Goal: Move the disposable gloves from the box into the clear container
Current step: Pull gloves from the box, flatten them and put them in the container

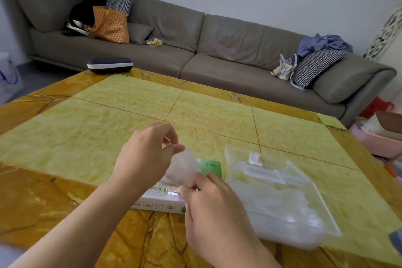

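Above the box (165, 199), one glove (185, 168) is pinched by left hand (148, 152) and right hand (208, 198); several gloves are already lodged in the clear container (280, 198) beside the box.

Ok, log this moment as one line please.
left hand pinching glove | right hand pinching glove | box on table | container beside it, gloves inside

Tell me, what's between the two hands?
In the head view, a thin see-through glove stretches between the left hand and right hand, both pinching it above the glove box.
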Demonstrator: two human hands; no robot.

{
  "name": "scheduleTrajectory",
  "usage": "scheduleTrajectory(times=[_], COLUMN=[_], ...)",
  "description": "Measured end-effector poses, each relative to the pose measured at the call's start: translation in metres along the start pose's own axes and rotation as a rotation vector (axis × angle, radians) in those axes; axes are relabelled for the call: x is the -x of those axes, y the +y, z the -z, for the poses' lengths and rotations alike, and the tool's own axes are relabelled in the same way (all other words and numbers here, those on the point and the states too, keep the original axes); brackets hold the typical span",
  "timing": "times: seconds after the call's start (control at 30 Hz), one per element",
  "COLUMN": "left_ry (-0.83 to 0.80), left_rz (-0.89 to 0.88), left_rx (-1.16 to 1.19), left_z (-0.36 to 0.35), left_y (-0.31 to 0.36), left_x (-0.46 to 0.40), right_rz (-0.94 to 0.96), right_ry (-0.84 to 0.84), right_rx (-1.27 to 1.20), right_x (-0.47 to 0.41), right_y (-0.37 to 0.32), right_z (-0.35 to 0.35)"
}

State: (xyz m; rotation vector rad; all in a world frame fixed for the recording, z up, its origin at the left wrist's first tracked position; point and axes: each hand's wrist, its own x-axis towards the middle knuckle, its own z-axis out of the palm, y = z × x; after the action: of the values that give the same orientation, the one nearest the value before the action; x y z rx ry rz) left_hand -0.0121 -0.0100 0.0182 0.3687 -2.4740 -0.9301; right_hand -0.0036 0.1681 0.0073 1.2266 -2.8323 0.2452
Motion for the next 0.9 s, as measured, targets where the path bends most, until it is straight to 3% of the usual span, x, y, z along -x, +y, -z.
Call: scheduleTrajectory(times=[0.23, 0.37, 0.43, 0.5, 0.67, 0.9], left_ry=[0.158, -0.144, -0.234, -0.176, 0.059, 0.125], left_rz=[0.13, 0.113, 0.055, -0.001, 0.016, 0.07], left_rx=[0.222, 0.288, 0.179, 0.162, 0.542, 0.982], left_z=[0.01, 0.014, 0.013, 0.013, 0.022, 0.029], left_y=[0.001, 0.003, 0.0, 0.001, 0.015, 0.035], left_x=[-0.007, -0.006, -0.004, -0.004, -0.004, -0.003], right_rz=[0.007, -0.009, -0.018, -0.019, -0.03, -0.024], right_ry=[0.013, 0.012, 0.006, -0.005, -0.025, -0.027], right_rx=[-0.001, -0.007, -0.011, -0.014, -0.015, -0.033], right_x=[0.001, 0.001, 0.001, 0.001, 0.0, 0.001], right_y=[-0.002, -0.003, -0.003, -0.003, -0.004, -0.003], right_z=[0.0, 0.0, 0.0, 0.0, 0.002, 0.001])
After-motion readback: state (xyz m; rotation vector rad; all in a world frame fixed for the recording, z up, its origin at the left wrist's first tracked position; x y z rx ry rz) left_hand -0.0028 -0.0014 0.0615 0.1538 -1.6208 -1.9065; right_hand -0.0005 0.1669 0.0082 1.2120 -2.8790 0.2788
